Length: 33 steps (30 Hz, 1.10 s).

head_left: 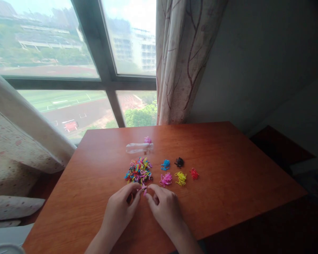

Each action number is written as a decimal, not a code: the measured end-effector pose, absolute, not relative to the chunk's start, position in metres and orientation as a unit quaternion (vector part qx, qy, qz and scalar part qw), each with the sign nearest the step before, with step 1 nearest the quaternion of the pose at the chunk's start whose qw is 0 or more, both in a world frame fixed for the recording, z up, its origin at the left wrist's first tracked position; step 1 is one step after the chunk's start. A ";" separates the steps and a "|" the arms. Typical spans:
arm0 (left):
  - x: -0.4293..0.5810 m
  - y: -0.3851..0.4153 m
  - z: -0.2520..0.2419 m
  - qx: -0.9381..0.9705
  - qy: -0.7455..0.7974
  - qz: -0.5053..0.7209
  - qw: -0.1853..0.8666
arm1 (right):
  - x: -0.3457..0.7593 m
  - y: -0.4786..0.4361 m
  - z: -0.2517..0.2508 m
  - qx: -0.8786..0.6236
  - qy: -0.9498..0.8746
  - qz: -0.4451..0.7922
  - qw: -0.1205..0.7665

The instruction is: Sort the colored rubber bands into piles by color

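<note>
My left hand (pixel 122 203) and my right hand (pixel 164 204) meet at the near edge of a mixed pile of coloured rubber bands (pixel 137 170). Both are closed in a fingertip pinch on a few small rubber bands (pixel 144 192), mostly pink; the exact number is too small to make out. Right of the mixed pile lie sorted little heaps: blue bands (pixel 165 164), black bands (pixel 179 162), pink bands (pixel 165 179), yellow bands (pixel 180 178) and red bands (pixel 194 173). My right hand is just below the pink heap, apart from it.
A clear plastic container (pixel 139 148) lies on its side behind the piles, with a pinkish-purple object (pixel 147 139) beside it. The brown wooden table (pixel 222 158) stands against a window (pixel 132 106) with patterned curtains (pixel 175 70). A white surface (pixel 10 236) shows at the lower left.
</note>
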<state>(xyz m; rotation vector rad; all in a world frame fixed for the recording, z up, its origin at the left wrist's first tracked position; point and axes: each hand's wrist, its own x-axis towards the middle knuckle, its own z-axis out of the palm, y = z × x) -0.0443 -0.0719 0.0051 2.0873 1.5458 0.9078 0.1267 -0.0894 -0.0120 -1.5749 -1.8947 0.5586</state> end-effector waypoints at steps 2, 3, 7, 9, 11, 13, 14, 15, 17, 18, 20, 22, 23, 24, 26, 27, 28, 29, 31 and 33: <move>-0.043 -0.073 0.005 0.740 0.552 0.324 0.205 | 0.126 -0.089 -0.012 -0.592 -0.719 0.207 0.301; -0.042 -0.073 0.005 0.740 0.553 0.323 0.208 | 0.126 -0.089 -0.012 -0.590 -0.721 0.203 0.300; -0.042 -0.072 0.005 0.743 0.547 0.323 0.209 | 0.125 -0.088 -0.010 -0.586 -0.728 0.195 0.297; -0.042 -0.070 0.007 0.748 0.542 0.324 0.207 | 0.125 -0.089 -0.009 -0.582 -0.732 0.195 0.297; -0.039 -0.065 0.010 0.758 0.532 0.320 0.202 | 0.125 -0.092 -0.009 -0.573 -0.739 0.195 0.294; -0.033 -0.059 0.015 0.774 0.520 0.302 0.199 | 0.126 -0.097 -0.010 -0.565 -0.748 0.191 0.290; -0.029 -0.055 0.018 0.785 0.514 0.283 0.197 | 0.127 -0.101 -0.011 -0.561 -0.752 0.189 0.290; -0.023 -0.051 0.021 0.798 0.508 0.258 0.193 | 0.128 -0.104 -0.013 -0.557 -0.756 0.185 0.290; -0.011 -0.042 0.025 0.823 0.497 0.204 0.185 | 0.130 -0.110 -0.016 -0.552 -0.761 0.176 0.293; -0.005 -0.038 0.027 0.832 0.491 0.184 0.182 | 0.130 -0.112 -0.018 -0.551 -0.762 0.171 0.293; 0.006 -0.029 0.028 0.846 0.476 0.160 0.179 | 0.131 -0.115 -0.020 -0.553 -0.765 0.162 0.289; 0.015 -0.021 0.027 0.855 0.464 0.149 0.177 | 0.132 -0.115 -0.020 -0.553 -0.768 0.158 0.284; 0.019 -0.019 0.027 0.859 0.459 0.144 0.175 | 0.132 -0.115 -0.020 -0.552 -0.769 0.159 0.281; 0.021 -0.016 0.026 0.862 0.456 0.139 0.172 | 0.132 -0.115 -0.019 -0.552 -0.769 0.162 0.278; 0.024 -0.013 0.026 0.865 0.454 0.133 0.166 | 0.132 -0.115 -0.017 -0.555 -0.768 0.170 0.272; 0.024 -0.013 0.026 0.865 0.455 0.132 0.163 | 0.132 -0.115 -0.016 -0.557 -0.766 0.174 0.270; 0.023 -0.013 0.027 0.865 0.457 0.133 0.160 | 0.132 -0.115 -0.016 -0.557 -0.765 0.179 0.270; 0.021 -0.013 0.028 0.863 0.461 0.134 0.158 | 0.132 -0.115 -0.015 -0.558 -0.763 0.183 0.271; 0.015 -0.015 0.031 0.858 0.470 0.139 0.156 | 0.132 -0.115 -0.015 -0.558 -0.759 0.191 0.276; 0.004 -0.019 0.033 0.851 0.481 0.143 0.153 | 0.133 -0.114 -0.015 -0.561 -0.754 0.198 0.278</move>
